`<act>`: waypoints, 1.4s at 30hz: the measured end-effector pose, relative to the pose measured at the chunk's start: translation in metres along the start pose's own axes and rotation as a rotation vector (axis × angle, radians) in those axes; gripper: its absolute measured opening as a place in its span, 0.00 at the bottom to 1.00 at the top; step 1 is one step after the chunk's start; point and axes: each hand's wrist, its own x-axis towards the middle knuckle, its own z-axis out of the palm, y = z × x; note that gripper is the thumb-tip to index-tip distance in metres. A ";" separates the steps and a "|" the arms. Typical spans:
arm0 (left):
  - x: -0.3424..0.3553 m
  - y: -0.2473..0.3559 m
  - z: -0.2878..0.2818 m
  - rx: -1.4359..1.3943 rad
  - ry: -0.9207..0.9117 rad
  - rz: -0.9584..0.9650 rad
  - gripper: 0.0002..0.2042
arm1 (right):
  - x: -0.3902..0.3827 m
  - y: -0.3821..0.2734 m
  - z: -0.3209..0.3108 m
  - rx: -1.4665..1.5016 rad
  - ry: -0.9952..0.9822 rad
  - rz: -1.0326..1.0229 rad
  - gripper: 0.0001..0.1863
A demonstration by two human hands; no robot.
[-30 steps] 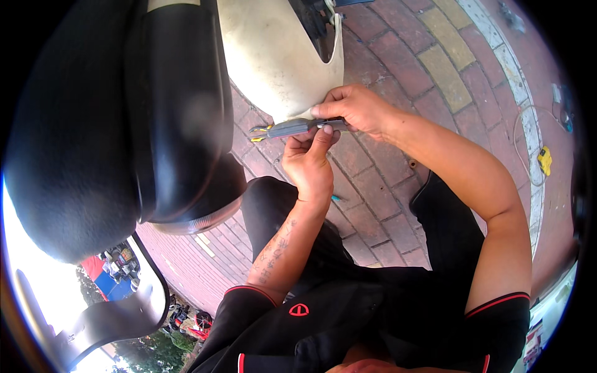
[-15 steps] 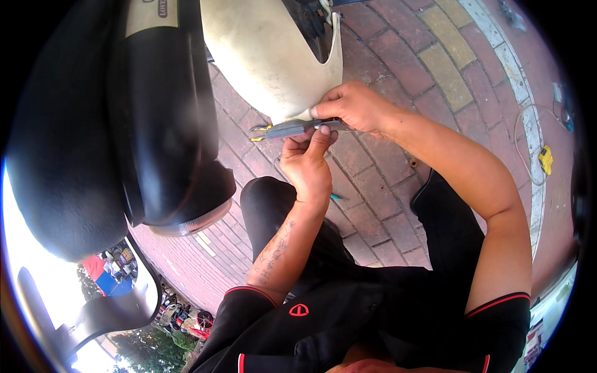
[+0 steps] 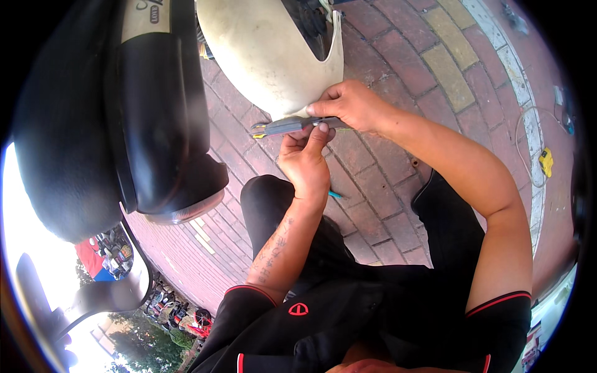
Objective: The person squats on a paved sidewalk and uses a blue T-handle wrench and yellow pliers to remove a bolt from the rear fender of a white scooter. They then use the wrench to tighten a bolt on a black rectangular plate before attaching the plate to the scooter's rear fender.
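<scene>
A slim, dark grey strip-like part (image 3: pixel 283 127) with a forked yellow tip lies crosswise against the lower end of a cream-white plastic panel (image 3: pixel 273 68). My left hand (image 3: pixel 308 166) grips this part from below, thumb on its near side and fingers curled behind. From the right, my right hand (image 3: pixel 354 107) pinches the part's right end where it meets the panel's bottom tip. The fingertips hide how the two pieces join. The exact kind of the grey part cannot be made out.
A black vehicle seat and rear body with a clear lens (image 3: pixel 186 210) loom at the left. Red and yellow paving bricks (image 3: pixel 367 155) spread below. A small teal item (image 3: pixel 334 194) lies by my knee. A yellow object with a thin cord (image 3: pixel 545 163) rests at the right.
The view has shifted slightly, so the seat and rear body sit a little further left and higher. Both hands keep their hold, with the grey part's yellow tip turned slightly.
</scene>
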 end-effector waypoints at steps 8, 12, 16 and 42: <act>0.003 -0.001 -0.006 0.009 -0.034 0.017 0.04 | -0.001 -0.008 0.001 -0.215 0.007 -0.095 0.13; 0.002 -0.001 -0.007 0.001 -0.033 0.023 0.04 | 0.001 -0.007 0.002 -0.220 -0.020 -0.084 0.13; 0.003 -0.002 -0.008 -0.006 -0.018 0.023 0.04 | 0.001 -0.005 0.003 -0.206 -0.013 -0.098 0.13; 0.001 -0.004 -0.006 0.022 -0.033 0.013 0.05 | -0.004 -0.011 -0.003 -0.164 0.001 -0.013 0.15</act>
